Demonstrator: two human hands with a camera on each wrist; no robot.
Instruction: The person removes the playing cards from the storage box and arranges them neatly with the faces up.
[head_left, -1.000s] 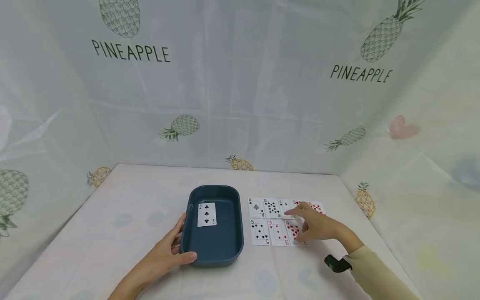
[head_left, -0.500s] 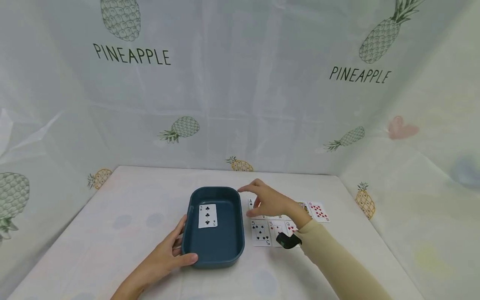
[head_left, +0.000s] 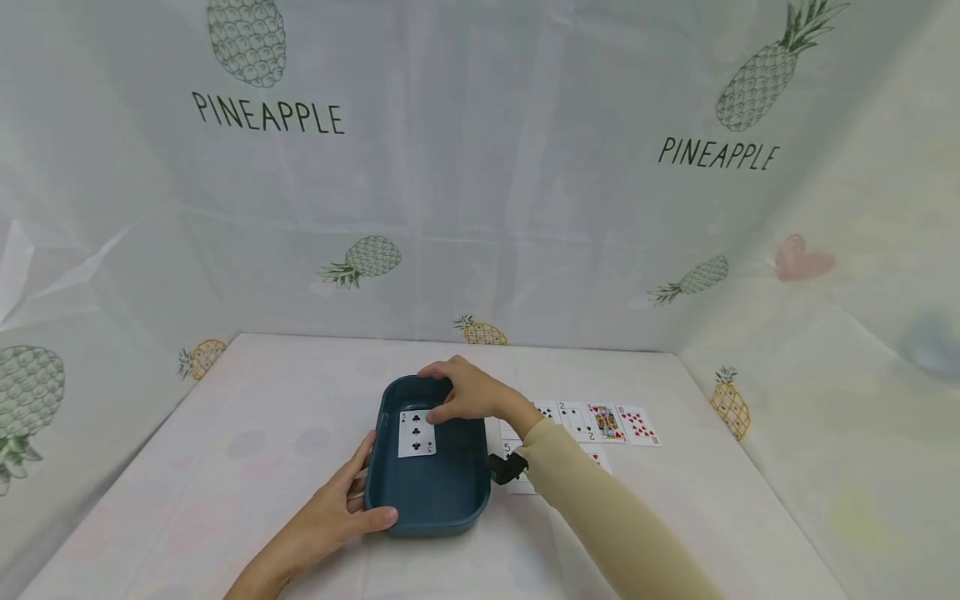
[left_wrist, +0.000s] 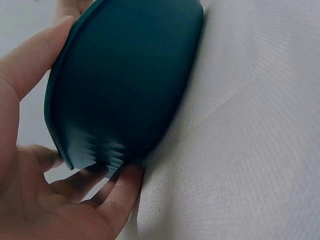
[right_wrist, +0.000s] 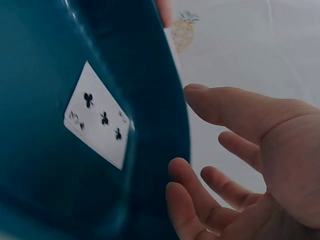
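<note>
A dark blue rectangular tray (head_left: 431, 500) stands on the table. My left hand (head_left: 333, 504) grips its left side, the thumb over the rim and the fingers against the outer wall. Inside lies a three of clubs playing card (head_left: 416, 442), face up near the left wall; the right wrist view shows this card (right_wrist: 97, 117) too. My right hand (head_left: 468, 392) hovers over the tray's far part, its thumb close to the card in the head view. With fingers spread and loosely bent, the right hand (right_wrist: 240, 165) holds nothing visible.
Two rows of face-up playing cards lie right of the tray, partly hidden by my right forearm. A two of spades (head_left: 576, 421), a red face card (head_left: 606, 423) and a ten of hearts (head_left: 639, 425) show. Pineapple-printed cloth (head_left: 480, 208) walls the table's back and sides.
My right hand has swung left from above the card rows to over the tray. The left hand keeps its grip, and the three of clubs has stayed in place.
</note>
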